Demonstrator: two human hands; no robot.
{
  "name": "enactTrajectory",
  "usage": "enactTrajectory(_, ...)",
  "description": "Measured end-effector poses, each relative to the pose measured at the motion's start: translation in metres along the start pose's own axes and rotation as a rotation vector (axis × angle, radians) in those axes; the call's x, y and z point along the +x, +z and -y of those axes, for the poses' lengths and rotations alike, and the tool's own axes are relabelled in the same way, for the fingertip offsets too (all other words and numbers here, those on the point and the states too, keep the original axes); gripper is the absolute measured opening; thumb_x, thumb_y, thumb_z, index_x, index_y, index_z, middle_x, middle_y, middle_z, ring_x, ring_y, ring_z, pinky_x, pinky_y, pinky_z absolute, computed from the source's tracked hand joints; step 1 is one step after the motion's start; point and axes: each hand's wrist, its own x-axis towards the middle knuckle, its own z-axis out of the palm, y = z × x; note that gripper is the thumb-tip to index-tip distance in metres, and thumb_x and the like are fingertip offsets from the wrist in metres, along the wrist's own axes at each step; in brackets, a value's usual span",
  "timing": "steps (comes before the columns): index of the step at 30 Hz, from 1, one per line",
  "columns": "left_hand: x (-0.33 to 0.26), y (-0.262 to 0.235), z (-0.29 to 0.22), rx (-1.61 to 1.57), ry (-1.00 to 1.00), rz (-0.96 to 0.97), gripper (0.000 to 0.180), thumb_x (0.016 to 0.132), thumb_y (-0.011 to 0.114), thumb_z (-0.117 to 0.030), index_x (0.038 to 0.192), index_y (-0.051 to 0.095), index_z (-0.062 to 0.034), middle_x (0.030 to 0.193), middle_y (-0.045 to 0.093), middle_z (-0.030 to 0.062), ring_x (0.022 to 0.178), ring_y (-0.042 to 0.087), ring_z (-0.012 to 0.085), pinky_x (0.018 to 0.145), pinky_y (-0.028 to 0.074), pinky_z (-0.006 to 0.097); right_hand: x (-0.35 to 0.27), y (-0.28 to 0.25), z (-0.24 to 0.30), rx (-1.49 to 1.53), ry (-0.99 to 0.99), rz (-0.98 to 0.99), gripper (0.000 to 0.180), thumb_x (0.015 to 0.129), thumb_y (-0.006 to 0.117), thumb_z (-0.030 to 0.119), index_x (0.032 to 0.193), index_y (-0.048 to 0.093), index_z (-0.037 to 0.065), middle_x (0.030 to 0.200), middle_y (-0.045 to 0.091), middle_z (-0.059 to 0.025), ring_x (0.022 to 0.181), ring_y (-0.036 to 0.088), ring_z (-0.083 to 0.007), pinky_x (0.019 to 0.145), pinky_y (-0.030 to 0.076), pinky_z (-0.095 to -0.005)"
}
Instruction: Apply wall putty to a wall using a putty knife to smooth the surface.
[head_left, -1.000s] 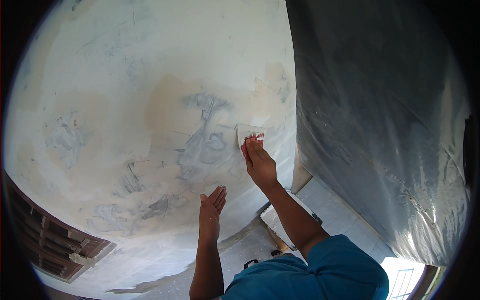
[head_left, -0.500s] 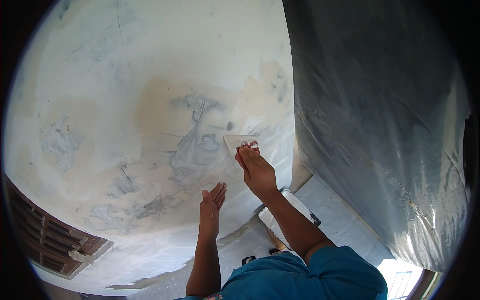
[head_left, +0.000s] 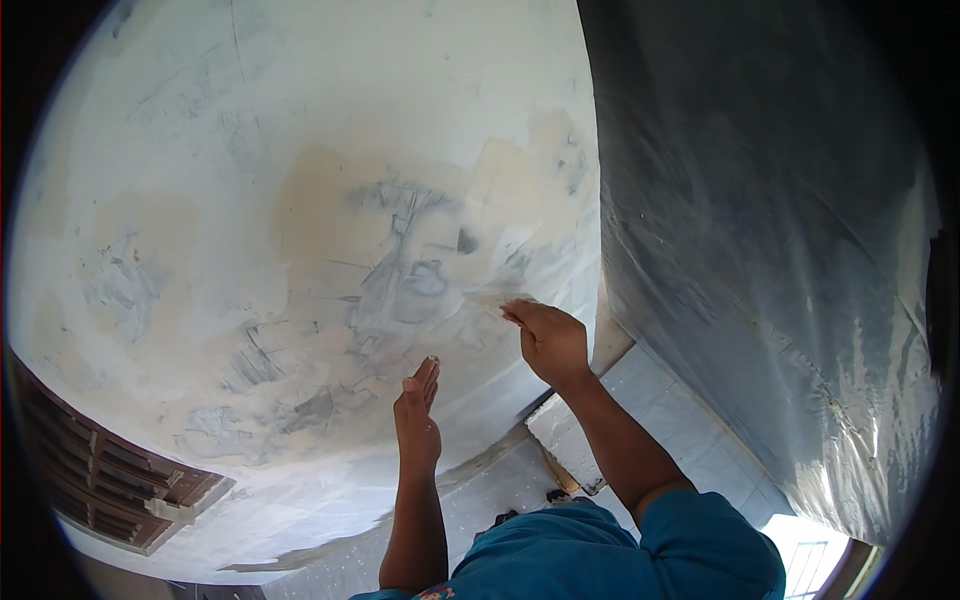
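A pale wall [head_left: 330, 230] with beige patches and grey smears stands before me. My right hand [head_left: 555, 345] is closed around a putty knife [head_left: 492, 297] close to the wall's right part. The knife now shows nearly edge-on, and my fingers hide most of its red grip. To the left and a little lower, my left hand [head_left: 418, 410] is held up with its fingers stretched out and nothing in it. White putty marks its fingertips. Whether the blade touches the wall I cannot tell.
Dark plastic sheeting [head_left: 740, 240] hangs along the right side. A brown slatted wooden frame [head_left: 110, 480] is set in the wall at lower left. Below my right forearm, a white-smeared block or box [head_left: 575, 440] stands on the tiled floor [head_left: 665, 405].
My right hand has moved slightly right and turned, so the putty knife's blade has gone from facing me to nearly edge-on. My left hand has barely shifted. The view has moved slightly.
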Motion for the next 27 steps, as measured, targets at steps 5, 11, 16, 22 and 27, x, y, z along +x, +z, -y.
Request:
enactTrajectory(5,0.004,0.011,-0.003,-0.003,0.008,-0.016,0.09,0.102,0.02,-0.066,0.14,0.046,0.0112,0.142,0.052,0.0255,0.136,0.048,0.0339,0.117,0.034,0.042,0.115,-0.06,0.004,-0.208,-0.149,-0.576,0.034,0.085,0.058,-0.005,0.117,0.07,0.001,0.114,0.071,-0.0163,0.103,0.07,-0.0299,0.093,0.055,-0.0363)
enactTrajectory(11,0.004,0.007,-0.003,-0.032,0.053,-0.044,0.086,0.104,0.022,-0.063,0.139,0.048,0.0118,0.141,0.052,0.0278,0.136,0.048,0.0367,0.117,0.032,0.043,0.002,0.04,0.002,-0.259,-0.172,-0.196,0.03,0.086,0.065,0.001,0.115,0.071,0.005,0.114,0.071,-0.0144,0.11,0.068,-0.029,0.097,0.055,-0.0371)
enactTrajectory(16,0.004,0.009,-0.002,-0.022,0.061,-0.057,0.086,0.104,0.022,-0.062,0.137,0.049,0.0118,0.139,0.054,0.0276,0.134,0.05,0.0368,0.116,0.034,0.043,0.05,-0.03,0.005,-0.106,-0.056,-0.335,0.039,0.083,0.056,-0.01,0.118,0.07,0.002,0.116,0.071,-0.0165,0.11,0.069,-0.0287,0.093,0.056,-0.0343)
enactTrajectory(22,0.003,0.019,0.002,-0.062,0.066,-0.032,0.084,0.104,0.022,-0.061,0.137,0.05,0.0121,0.138,0.055,0.0279,0.134,0.05,0.0373,0.116,0.033,0.044,0.114,-0.011,0.017,-0.297,-0.199,-0.38,0.048,0.083,0.063,-0.003,0.13,0.063,0.003,0.133,0.063,-0.0159,0.122,0.062,-0.0282,0.104,0.05,-0.0358)
enactTrajectory(27,0.002,0.006,0.008,-0.067,0.077,-0.072,0.083,0.105,0.023,-0.059,0.136,0.051,0.0119,0.137,0.056,0.0275,0.133,0.052,0.0366,0.116,0.033,0.044,0.007,0.028,0.02,-0.267,-0.262,-0.154,0.044,0.083,0.065,-0.002,0.127,0.065,0.004,0.127,0.066,-0.0162,0.119,0.063,-0.0291,0.104,0.05,-0.0391)
